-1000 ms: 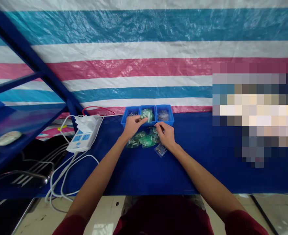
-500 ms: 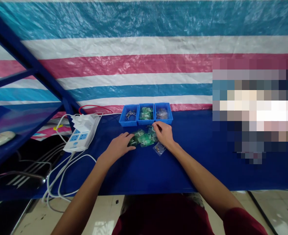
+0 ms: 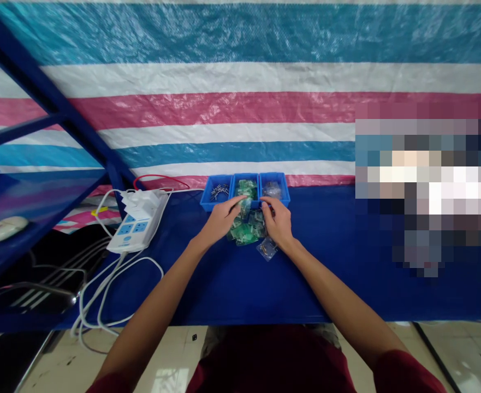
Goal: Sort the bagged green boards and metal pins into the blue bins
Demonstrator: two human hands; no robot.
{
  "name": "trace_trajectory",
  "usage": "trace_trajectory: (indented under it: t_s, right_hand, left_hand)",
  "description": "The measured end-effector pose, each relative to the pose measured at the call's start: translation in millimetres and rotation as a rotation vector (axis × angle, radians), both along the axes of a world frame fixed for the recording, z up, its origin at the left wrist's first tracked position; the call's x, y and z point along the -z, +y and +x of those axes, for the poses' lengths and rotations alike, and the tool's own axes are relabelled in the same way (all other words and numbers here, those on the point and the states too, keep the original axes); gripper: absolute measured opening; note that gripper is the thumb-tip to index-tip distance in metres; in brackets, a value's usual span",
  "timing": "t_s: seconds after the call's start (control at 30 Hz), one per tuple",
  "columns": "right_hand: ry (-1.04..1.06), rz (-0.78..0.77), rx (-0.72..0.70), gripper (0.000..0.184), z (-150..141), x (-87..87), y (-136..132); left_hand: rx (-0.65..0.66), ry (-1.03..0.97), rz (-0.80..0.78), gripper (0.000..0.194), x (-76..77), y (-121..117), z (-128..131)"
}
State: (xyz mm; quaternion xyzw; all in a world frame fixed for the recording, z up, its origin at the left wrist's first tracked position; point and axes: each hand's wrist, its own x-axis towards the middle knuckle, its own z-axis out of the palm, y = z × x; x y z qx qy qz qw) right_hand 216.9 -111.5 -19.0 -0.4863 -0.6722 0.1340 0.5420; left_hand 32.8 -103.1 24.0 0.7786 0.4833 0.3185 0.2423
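Note:
My left hand (image 3: pixel 220 221) is closed in a pinch on a small clear plastic bag (image 3: pixel 245 207), held over the front edge of the middle blue bin (image 3: pixel 245 203). My right hand (image 3: pixel 279 221) is curled at the right side of a pile of small green-tinted plastic bags (image 3: pixel 246 233). Its fingers are bent together, and whatever lies between them is hidden. Just below that hand, a clear bag with small brass-coloured parts (image 3: pixel 267 249) lies flat on the blue table (image 3: pixel 240 289).
The left bin (image 3: pixel 213 206) holds loose metal pins, the middle one green bags, the right bin (image 3: pixel 280 179) clear bags. A white power strip (image 3: pixel 136 224) with cables (image 3: pixel 101 305) lies at the left beside a blue metal frame (image 3: pixel 84 131). A striped sheet hangs behind.
My left hand has moved right and forward from the pile's left side, now with a bag in its fingers. My right hand has shifted slightly right, away from the bag it was handling.

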Motion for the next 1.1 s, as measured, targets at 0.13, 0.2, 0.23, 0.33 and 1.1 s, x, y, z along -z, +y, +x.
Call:
trace_trajectory:
  t_s: [0.13, 0.2, 0.23, 0.33, 1.1]
  right_hand:
    - [-0.029, -0.022, -0.028, 0.030, 2, 3.5, 2]
    - [-0.063, -0.015, -0.077, 0.036, 2, 7.5, 4]
    - [-0.084, -0.009, -0.103, 0.039, 2, 9.6, 4]
    - [-0.136, 0.010, -0.162, 0.037, 0, 14.5, 5]
    - [0.026, 0.008, -0.149, 0.026, -1, 4.0, -1]
  left_hand:
    - [0.096, -0.350, -0.180, 0.048, 15.1, 15, 10]
    - [0.058, -0.499, -0.252, 0.056, 24.0, 16, 11]
    - [0.034, -0.545, -0.277, 0.057, 27.4, 15, 12]
    - [0.004, -0.599, -0.316, 0.055, 32.6, 10, 14]
    - [0.005, -0.507, -0.157, 0.034, 31.0, 0, 14]
